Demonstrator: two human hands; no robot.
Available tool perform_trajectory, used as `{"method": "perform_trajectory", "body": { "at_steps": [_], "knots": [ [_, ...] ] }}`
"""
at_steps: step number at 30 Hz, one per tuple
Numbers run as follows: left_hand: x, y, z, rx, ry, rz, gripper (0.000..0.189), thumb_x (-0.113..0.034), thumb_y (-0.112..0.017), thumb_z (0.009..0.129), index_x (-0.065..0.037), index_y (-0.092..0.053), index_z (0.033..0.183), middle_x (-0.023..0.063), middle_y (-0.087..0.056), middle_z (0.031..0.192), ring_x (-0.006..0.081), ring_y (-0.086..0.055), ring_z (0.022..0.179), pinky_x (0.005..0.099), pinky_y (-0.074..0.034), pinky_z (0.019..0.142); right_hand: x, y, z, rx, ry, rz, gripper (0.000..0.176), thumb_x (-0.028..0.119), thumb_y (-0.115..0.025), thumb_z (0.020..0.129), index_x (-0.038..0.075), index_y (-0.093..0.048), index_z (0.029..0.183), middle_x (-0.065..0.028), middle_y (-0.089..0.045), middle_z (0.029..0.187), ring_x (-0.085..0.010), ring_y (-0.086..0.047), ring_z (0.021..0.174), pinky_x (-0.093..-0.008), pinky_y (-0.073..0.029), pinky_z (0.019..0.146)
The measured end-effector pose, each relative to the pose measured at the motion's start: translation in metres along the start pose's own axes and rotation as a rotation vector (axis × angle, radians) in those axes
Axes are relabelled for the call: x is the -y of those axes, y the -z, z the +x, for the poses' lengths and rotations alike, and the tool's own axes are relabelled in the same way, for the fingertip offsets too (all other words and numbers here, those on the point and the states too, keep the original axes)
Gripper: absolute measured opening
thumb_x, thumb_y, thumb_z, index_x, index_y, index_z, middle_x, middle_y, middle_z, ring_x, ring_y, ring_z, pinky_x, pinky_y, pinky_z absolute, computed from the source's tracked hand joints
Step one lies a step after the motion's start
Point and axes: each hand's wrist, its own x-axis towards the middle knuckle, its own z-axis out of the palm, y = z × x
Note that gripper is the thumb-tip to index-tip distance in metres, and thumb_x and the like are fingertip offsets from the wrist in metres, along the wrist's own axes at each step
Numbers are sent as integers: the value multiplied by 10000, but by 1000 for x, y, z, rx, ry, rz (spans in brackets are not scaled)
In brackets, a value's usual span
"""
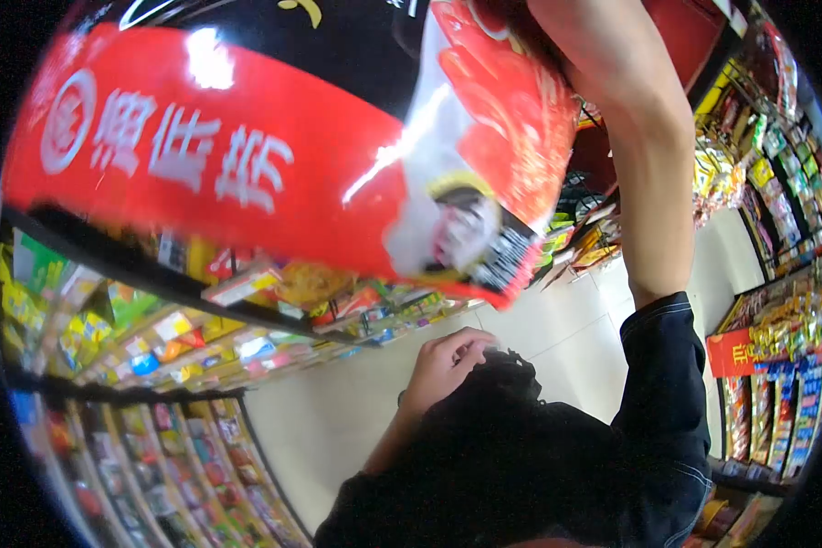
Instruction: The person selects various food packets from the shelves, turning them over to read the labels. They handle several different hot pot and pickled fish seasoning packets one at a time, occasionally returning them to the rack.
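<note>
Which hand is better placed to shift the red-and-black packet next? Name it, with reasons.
The right hand, probably: its forearm reaches up beside the packet, though the hand itself is out of sight. The left hand is lower, apart from the packet.

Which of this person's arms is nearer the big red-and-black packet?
Right. The right forearm extends up beside the packet, its hand not visible; the left hand is lower in the picture, apart from the packet.

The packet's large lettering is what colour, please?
White lettering on red, best seen in the head view.
</note>
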Motion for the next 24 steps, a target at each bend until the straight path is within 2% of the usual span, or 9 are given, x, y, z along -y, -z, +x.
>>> {"method": "perform_trajectory", "body": {
  "at_steps": [3, 6, 7, 11, 13, 15, 19, 22, 24],
  "knots": [
    [18, 4, 0, 16, 166, 8, 162, -97, -642, 983, -12, -699, 1109, 82, -733, 897, 150, -698, 764, 311, -551, 727, -8, 17, -16, 59, -7, -7, 318, 314, -603, 1029, 2, -659, 1006, -40, -644, 830, -81, -585, 673, -252, -466, 611],
    [34, -2, 6, -240, -113, 74, 152, -89, -644, 981, -3, -698, 1094, 98, -719, 968, 158, -681, 849, 314, -532, 813, -28, 33, -46, 93, 35, -57, 333, 301, -615, 1021, -8, -679, 1127, -83, -698, 908, -123, -640, 738, -278, -508, 654],
    [30, 8, 14, -159, -330, -168, 175, -110, -625, 993, 7, -688, 1107, 114, -694, 1061, 180, -654, 949, 329, -510, 864, -21, 34, -65, 102, -24, -103, 332, 307, -601, 1026, -7, -674, 1106, -97, -679, 872, -148, -635, 730, -296, -501, 656],
    [49, 23, 26, -249, -103, -193, 238, -171, -583, 1022, 17, -675, 1135, 129, -683, 1088, 195, -648, 977, 340, -518, 860, -57, 39, -151, 90, -97, -168, 343, 322, -569, 1037, -7, -656, 1082, -146, -626, 790, -226, -613, 712, -351, -483, 670],
    [58, 31, 36, -303, 15, -217, 273, -202, -562, 1036, 22, -668, 1150, 137, -678, 1102, 203, -644, 992, 346, -522, 858, -93, 43, -203, 48, -330, 9, 358, 302, -578, 1038, -27, -651, 1158, -72, -638, 798, -130, -569, 662, -325, -469, 627],
    [-8, 37, 61, 156, -137, -673, 492, -336, -445, 1079, 71, -571, 1325, 189, -647, 1251, 252, -630, 1109, 367, -526, 929, -156, 38, -261, -94, -485, 214, 346, 296, -574, 1049, -11, -655, 1188, 17, -628, 832, -57, -515, 725, -255, -421, 645],
    [-24, -28, 121, 197, -58, -473, 686, -453, -242, 1084, 106, -519, 1370, 192, -585, 1382, 259, -546, 1298, 432, -394, 1140, -234, 38, -336, -226, -658, 139, 350, 277, -555, 1056, 14, -627, 1274, 31, -577, 779, -57, -486, 682, -261, -422, 622],
    [-18, -78, 170, 206, -103, -162, 395, -223, -580, 1038, 52, -590, 1320, 121, -659, 1263, 150, -601, 1161, 321, -456, 1032, -266, 53, -365, -351, -701, 81, 384, 287, -537, 1061, 12, -593, 1323, 27, -572, 786, -57, -500, 683, -260, -430, 627],
    [-23, -111, 203, 131, -112, -125, 331, -174, -665, 981, 45, -647, 1228, 122, -713, 1151, 155, -657, 1062, 307, -495, 949, -274, 71, -374, -449, -764, 93, 395, 298, -531, 1063, 8, -581, 1327, 26, -575, 801, -59, -510, 694, -256, -432, 631]
  ]
}}
